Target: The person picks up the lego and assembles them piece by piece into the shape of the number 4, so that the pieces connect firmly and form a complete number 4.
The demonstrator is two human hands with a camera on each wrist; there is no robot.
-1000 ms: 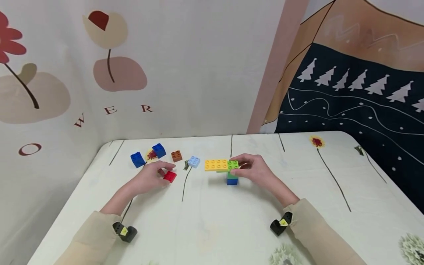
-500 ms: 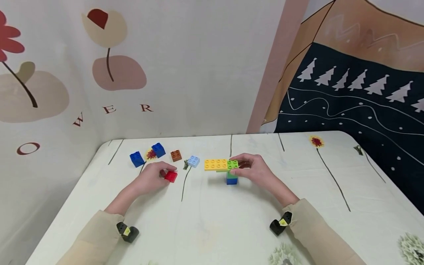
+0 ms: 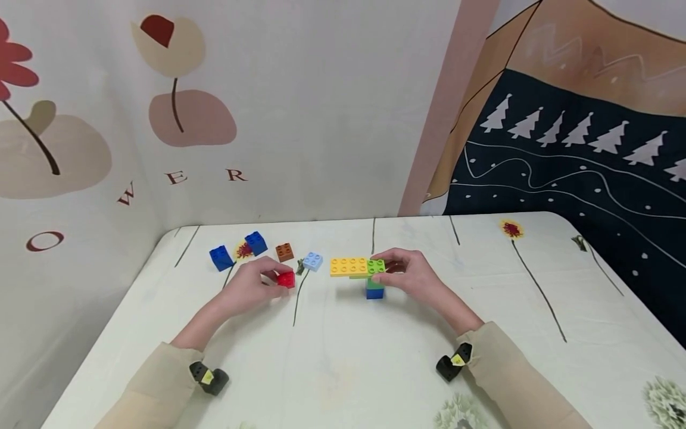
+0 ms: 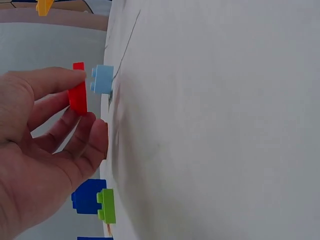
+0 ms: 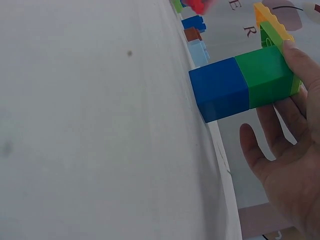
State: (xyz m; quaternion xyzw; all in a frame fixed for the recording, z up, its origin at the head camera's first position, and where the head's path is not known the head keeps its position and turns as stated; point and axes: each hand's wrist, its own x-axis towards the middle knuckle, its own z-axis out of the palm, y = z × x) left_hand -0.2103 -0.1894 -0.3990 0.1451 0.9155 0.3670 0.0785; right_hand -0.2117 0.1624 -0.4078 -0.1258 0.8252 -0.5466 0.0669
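Observation:
My left hand pinches a flat red building brick between thumb and fingers. In the left wrist view the red brick is held up off the cloth, near the light blue brick. My right hand grips a small stack of building bricks. At its bottom is a blue brick, with a green brick joined to it. Lime green pieces sit above these. A long yellow brick juts out leftward at the top.
Two dark blue bricks, a brown brick and the light blue brick stand towards the back left of the cloth-covered table. A lime green brick shows in the left wrist view; my left hand hides it from the head view.
My left hand has closed its fingers on the red brick and carried it a little to the right. The right hand and its stack stay put.

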